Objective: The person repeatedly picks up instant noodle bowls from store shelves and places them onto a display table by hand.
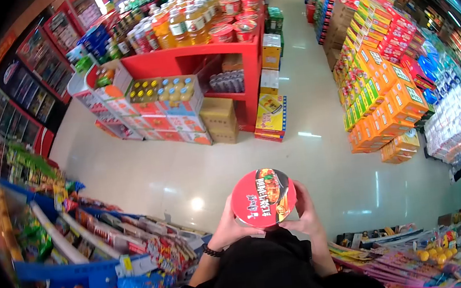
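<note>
An instant noodle cup (248,199) is held upright in front of my chest, its round red lid with a food picture facing up. My left hand (228,226) grips it from the left side, thumb near the lower rim. On the opposite side, my right hand (306,210) is wrapped around the cup, the thumb below the rim. The lid hides most of the fingers and the cup's wall. A dark beaded bracelet (213,252) circles my left wrist.
Ahead stands a red display counter (175,59) with bottles and noodle cups (222,33). Drink cartons (165,123) and a yellow box stack (270,115) rest on the floor. Orange boxes (388,109) are piled right. Blue snack shelves (94,267) flank me on the left.
</note>
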